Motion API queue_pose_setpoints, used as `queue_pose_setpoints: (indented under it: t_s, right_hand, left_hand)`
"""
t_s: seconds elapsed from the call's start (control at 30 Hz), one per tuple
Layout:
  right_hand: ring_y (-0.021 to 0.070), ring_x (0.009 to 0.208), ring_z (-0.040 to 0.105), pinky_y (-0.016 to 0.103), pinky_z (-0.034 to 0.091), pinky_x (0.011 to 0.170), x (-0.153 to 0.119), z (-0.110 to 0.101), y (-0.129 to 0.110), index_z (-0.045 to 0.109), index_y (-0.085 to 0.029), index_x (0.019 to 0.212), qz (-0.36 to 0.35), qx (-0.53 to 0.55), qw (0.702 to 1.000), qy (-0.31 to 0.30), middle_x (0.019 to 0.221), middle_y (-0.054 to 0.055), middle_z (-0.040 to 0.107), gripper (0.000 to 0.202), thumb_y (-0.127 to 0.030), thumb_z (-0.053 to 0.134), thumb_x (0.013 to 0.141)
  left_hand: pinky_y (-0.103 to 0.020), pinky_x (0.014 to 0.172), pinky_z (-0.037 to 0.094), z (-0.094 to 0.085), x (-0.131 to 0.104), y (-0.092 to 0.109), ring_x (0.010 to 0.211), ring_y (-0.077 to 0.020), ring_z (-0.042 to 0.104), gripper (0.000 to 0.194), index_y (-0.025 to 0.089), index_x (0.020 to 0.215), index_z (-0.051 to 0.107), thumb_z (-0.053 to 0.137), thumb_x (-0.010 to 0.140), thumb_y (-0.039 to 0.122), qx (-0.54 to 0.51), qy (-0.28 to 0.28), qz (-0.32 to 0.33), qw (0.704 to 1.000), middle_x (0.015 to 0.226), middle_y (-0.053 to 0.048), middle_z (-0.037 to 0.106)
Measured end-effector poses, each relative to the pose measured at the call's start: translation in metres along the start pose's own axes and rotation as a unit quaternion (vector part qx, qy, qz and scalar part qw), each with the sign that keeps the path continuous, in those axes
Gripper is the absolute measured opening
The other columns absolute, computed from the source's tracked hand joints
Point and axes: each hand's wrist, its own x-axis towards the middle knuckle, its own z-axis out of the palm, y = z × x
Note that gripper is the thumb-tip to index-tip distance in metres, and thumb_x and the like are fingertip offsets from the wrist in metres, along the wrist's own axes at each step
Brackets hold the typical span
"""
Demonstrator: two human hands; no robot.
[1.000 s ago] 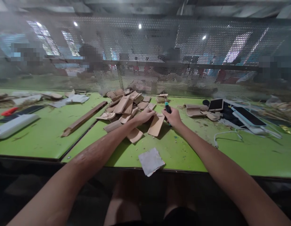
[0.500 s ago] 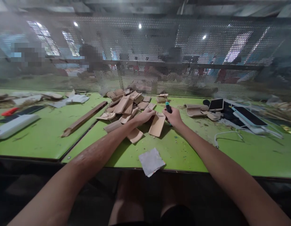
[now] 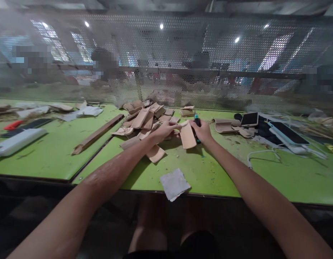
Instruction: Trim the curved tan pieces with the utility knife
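A pale, curved bamboo piece [image 3: 188,137] is held at an angle above the green table, between my two hands. My left hand [image 3: 166,131] has its fingers closed at the upper left edge of the piece. My right hand [image 3: 204,132] is wrapped round a slim black-and-teal handled tool [image 3: 196,120], its thin tip pointing up and away; the exact kind is unclear. The right thumb side rests against the upper right of the piece. Just behind my left hand lies a heap of similar bamboo pieces [image 3: 140,118]. One loose piece [image 3: 155,154] lies under my left forearm.
A grey sandpaper-like square [image 3: 175,183] overhangs the table's front edge. A long bamboo strip [image 3: 97,133] lies left, beyond a table seam. Phones [image 3: 287,133], a white cable [image 3: 263,153] and more bamboo pieces [image 3: 225,126] lie right. A perforated screen [image 3: 166,82] stands behind.
The bamboo piece has shifted right and turned, with its lower end swung to the right. Both hands have moved slightly right, and the tool with them.
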Motion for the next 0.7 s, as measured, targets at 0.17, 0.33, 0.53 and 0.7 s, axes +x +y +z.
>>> queue_pose_setpoints:
  t_s: [0.17,0.33,0.53,0.7]
  right_hand:
    - [0.0133,0.054,0.049,0.026,0.041,0.054,0.006,-0.002,0.006,0.057,-0.021,0.076,-0.017,-0.012,1.0,-0.004,0.064,0.0,0.06,0.034,-0.054,0.061,0.078]
    - [0.0111,0.047,0.043,0.025,0.036,0.048,0.002,-0.004,0.004,0.056,-0.022,0.087,-0.021,0.003,0.999,-0.026,0.067,-0.001,0.059,0.037,-0.058,0.059,0.081]
    - [0.0166,0.068,0.052,0.028,0.043,0.064,-0.003,-0.003,0.0,0.062,-0.02,0.085,-0.103,-0.082,0.99,-0.053,0.073,0.001,0.058,0.034,-0.052,0.064,0.077]
    - [0.02,0.072,0.054,0.033,0.045,0.071,0.009,-0.009,0.01,0.062,-0.019,0.084,-0.068,-0.139,0.988,0.028,0.076,0.003,0.062,0.03,-0.039,0.075,0.066]
  left_hand:
    - [-0.033,0.081,0.06,-0.001,0.006,-0.003,0.056,-0.0046,0.059,0.021,0.013,0.097,0.056,0.069,0.081,0.009,-0.108,0.052,0.041,0.992,0.074,0.002,0.061]
    - [-0.032,0.079,0.061,-0.003,0.012,-0.007,0.055,-0.0043,0.061,0.03,0.015,0.108,0.056,0.06,0.081,0.004,-0.116,0.1,0.043,0.987,0.081,0.003,0.06]
    - [-0.026,0.073,0.06,-0.004,0.017,-0.006,0.053,-0.0016,0.051,0.018,0.017,0.084,0.047,0.059,0.079,0.004,-0.128,0.181,0.042,0.974,0.072,0.006,0.047]
    - [-0.025,0.062,0.055,-0.007,0.014,-0.009,0.06,-0.0084,0.06,0.026,0.018,0.092,0.048,0.065,0.074,0.009,-0.052,0.103,0.027,0.993,0.077,0.002,0.057]
